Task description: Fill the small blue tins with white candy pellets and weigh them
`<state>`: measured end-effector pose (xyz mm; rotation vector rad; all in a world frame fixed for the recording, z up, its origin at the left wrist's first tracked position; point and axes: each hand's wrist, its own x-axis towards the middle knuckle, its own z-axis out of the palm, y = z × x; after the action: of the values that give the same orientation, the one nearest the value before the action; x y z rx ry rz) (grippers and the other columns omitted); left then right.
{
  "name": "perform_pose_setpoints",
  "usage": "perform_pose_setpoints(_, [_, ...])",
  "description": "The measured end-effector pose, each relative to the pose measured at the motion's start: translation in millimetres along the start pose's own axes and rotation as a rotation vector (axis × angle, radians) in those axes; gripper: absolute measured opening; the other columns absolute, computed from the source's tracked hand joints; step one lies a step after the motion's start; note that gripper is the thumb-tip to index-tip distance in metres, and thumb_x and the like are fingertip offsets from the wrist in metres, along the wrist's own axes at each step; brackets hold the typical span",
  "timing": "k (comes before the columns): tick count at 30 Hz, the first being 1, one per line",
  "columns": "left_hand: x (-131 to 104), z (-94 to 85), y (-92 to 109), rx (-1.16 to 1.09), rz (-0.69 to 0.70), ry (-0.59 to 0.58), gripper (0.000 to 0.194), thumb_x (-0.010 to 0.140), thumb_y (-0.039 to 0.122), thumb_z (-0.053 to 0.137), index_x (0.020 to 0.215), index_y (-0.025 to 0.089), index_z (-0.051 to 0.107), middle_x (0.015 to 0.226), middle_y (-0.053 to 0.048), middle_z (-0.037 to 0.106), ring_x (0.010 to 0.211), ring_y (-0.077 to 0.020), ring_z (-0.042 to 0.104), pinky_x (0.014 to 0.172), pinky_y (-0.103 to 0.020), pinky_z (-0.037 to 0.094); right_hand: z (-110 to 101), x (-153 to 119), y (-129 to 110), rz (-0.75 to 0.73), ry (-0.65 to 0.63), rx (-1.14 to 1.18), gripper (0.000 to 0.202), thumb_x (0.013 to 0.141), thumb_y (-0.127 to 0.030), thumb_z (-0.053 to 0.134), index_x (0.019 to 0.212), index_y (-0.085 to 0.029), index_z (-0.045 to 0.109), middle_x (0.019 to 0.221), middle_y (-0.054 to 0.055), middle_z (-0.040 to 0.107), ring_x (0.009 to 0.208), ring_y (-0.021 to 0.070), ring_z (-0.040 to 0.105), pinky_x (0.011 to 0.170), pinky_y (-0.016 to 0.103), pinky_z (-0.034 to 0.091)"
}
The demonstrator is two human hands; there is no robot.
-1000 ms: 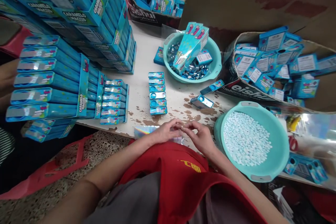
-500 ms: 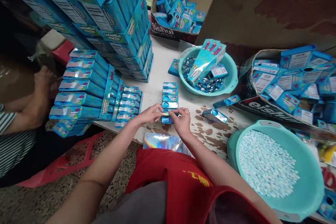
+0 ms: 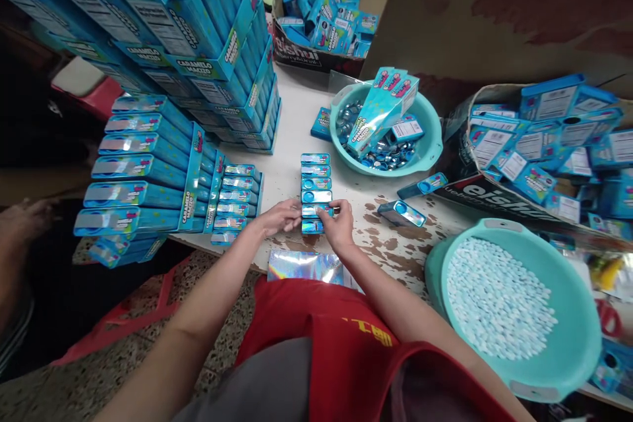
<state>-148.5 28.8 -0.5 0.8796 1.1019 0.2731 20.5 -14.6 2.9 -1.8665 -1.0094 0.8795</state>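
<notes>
Scuffed white tabletop (image 3: 291, 105): cartons (image 3: 190, 191) and teal basins (image 3: 573, 336) flank the box row (image 3: 316, 183) left hand (image 3: 281, 217) and right hand (image 3: 339, 224) touch, grips unclear.

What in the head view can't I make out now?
All in the head view:
- Part of the row: covered by the right hand.
- Whether the left hand holds anything: curled fingers, too small.
- Top of the stack: cut off by the upper edge.
- Bowl contents beneath the long packs: covered.
- Co-worker's hand: blurred.
</notes>
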Motion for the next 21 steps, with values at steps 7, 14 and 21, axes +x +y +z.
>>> perform_pose_setpoints(7, [-20.1, 53.1, -23.1, 0.091, 0.276, 0.557, 0.047, 0.088, 0.053, 0.033, 0.115, 0.019, 0.05, 0.108, -0.01, 0.064, 0.103, -0.0184, 0.059, 0.086, -0.03, 0.046, -0.7, 2.7, -2.3, 0.04, -0.016, -0.037, 0.04, 0.057, -0.041, 0.069, 0.082, -0.022, 0.044, 0.082, 0.001, 0.055, 0.073, 0.0189, 0.051, 0.069, 0.033, 0.043])
perform_pose_setpoints(14, [-54.4, 59.2, -42.9, 0.743, 0.132, 0.574, 0.046, 0.087, 0.053, 0.038, 0.112, 0.021, 0.06, 0.131, -0.011, 0.051, 0.129, -0.0303, 0.036, 0.105, -0.046, 0.028, -29.9, 12.6, 6.1, 0.081, -0.115, 0.128, 0.025, 0.07, -0.043, 0.058, 0.079, -0.021, 0.052, 0.077, 0.003, 0.061, 0.069, 0.0191, 0.058, 0.063, 0.032, 0.046])
perform_pose_setpoints(21, [-56.9, 104.0, -49.3, 1.066, 0.37, 0.1, 0.028, 0.089, 0.034, 0.045, 0.107, 0.022, 0.062, 0.112, -0.007, 0.062, 0.108, -0.0228, 0.052, 0.095, -0.037, 0.039, -90.5, -47.9, 58.1, -0.242, -0.254, -0.241, 0.018, 0.086, -0.028, 0.046, 0.093, -0.02, 0.061, 0.092, 0.008, 0.063, 0.09, 0.0232, 0.057, 0.08, 0.038, 0.047])
